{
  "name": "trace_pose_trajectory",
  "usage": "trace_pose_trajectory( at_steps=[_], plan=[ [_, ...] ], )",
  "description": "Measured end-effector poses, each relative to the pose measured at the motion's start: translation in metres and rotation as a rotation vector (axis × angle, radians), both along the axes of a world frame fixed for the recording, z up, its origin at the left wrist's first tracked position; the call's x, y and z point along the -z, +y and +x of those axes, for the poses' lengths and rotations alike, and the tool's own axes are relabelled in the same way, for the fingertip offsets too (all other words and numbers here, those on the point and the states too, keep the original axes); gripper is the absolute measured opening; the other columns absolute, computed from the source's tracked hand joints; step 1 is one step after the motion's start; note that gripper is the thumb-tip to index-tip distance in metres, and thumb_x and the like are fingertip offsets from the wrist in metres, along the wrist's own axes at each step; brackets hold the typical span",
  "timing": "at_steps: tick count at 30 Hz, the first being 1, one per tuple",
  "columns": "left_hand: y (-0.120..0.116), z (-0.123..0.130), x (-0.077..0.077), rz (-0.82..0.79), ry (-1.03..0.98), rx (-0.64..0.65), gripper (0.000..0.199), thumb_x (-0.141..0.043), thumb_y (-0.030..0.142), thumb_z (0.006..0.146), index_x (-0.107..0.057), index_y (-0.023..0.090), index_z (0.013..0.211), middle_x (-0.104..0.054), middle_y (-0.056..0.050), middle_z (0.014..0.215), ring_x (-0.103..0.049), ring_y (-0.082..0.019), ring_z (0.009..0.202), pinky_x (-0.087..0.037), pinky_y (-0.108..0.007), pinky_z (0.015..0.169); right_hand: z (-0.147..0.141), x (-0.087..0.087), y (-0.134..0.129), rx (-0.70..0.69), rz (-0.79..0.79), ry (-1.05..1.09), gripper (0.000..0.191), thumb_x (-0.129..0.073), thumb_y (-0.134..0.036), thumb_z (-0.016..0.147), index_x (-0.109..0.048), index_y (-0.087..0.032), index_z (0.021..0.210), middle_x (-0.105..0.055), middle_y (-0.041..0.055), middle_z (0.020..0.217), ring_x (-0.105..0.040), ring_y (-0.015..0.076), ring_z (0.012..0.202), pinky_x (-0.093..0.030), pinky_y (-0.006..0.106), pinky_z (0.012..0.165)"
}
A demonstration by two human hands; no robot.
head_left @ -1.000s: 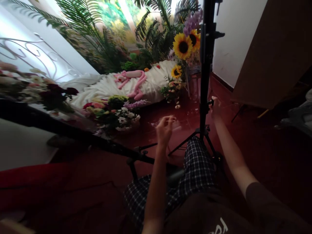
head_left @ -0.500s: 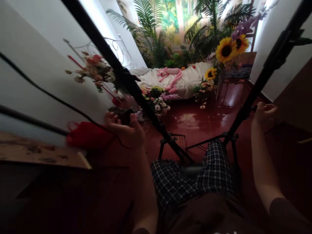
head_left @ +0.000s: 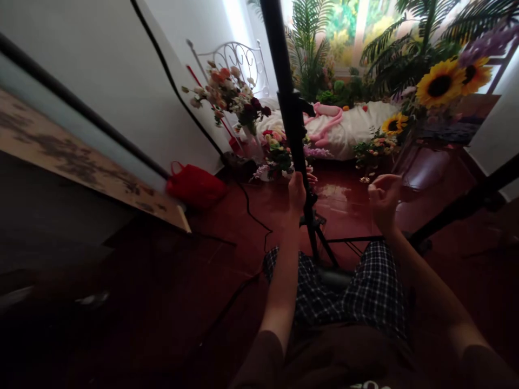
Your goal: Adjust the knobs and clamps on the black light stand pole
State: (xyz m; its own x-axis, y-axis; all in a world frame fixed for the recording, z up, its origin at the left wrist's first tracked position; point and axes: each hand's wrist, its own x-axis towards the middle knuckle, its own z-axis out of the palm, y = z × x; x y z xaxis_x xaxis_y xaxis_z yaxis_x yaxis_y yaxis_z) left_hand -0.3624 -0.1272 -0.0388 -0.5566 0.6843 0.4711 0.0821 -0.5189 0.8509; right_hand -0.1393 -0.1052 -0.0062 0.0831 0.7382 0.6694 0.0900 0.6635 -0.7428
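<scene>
Black tripod pole (head_left: 294,135) in left hand (head_left: 298,192), fingers wrapped round it; right hand (head_left: 384,199) raised nearby, fingers curled.

Most likely a small indoor photo studio or decorated display room, with black stands (head_left: 284,65) on glossy red tiles (head_left: 251,237), artificial sunflowers (head_left: 440,85) and palm fronds (head_left: 306,32) around a white-draped bed (head_left: 357,129), and a garden-scene backdrop (head_left: 344,32) behind.
</scene>
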Motion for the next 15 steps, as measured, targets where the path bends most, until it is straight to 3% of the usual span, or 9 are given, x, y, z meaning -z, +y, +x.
trace_pose_trajectory(
  at_steps=[3,5,10,15],
  plan=[
    [0.001,0.001,0.009,-0.013,-0.077,0.034,0.073,-0.041,0.085,0.081,-0.065,0.017,0.086,-0.066,-0.004,0.065,-0.062,-0.012,0.054,-0.046,-0.026,0.051,-0.038,0.006,0.0,-0.273,-0.176,-0.119,0.021,-0.06,-0.036,0.082,-0.047,-0.024,0.094,-0.055,-0.0012,0.084,-0.055,0.0123,0.07,-0.042,0.023,0.056],
    [0.0,0.003,0.017,-0.028,-0.107,0.036,0.071,-0.043,0.084,0.081,-0.064,0.016,0.082,-0.062,-0.003,0.06,-0.058,-0.011,0.049,-0.043,-0.026,0.048,-0.061,0.011,0.003,-0.384,-0.279,-0.153,0.026,-0.06,-0.044,0.085,-0.047,-0.023,0.092,-0.056,-0.0009,0.081,-0.055,0.0119,0.068,-0.042,0.023,0.055],
    [0.001,0.006,0.03,-0.011,-0.102,-0.094,0.07,-0.043,0.084,0.081,-0.059,0.017,0.067,-0.052,0.001,0.052,-0.049,-0.01,0.046,-0.038,-0.026,0.049,-0.102,0.026,-0.001,-0.515,-0.533,-0.178,0.041,-0.06,-0.061,0.086,-0.044,-0.023,0.083,-0.053,-0.0027,0.071,-0.051,0.01,0.057,-0.039,0.022,0.048],
    [0.009,0.0,0.038,-0.016,-0.038,-0.187,0.069,-0.044,0.084,0.08,-0.059,0.018,0.066,-0.054,-0.001,0.057,-0.05,-0.011,0.051,-0.039,-0.027,0.053,-0.114,0.033,-0.015,-0.578,-0.749,-0.198,0.05,-0.056,-0.072,0.086,-0.045,-0.024,0.082,-0.05,-0.0061,0.056,-0.046,0.0093,0.043,-0.034,0.022,0.039]
  ],
)
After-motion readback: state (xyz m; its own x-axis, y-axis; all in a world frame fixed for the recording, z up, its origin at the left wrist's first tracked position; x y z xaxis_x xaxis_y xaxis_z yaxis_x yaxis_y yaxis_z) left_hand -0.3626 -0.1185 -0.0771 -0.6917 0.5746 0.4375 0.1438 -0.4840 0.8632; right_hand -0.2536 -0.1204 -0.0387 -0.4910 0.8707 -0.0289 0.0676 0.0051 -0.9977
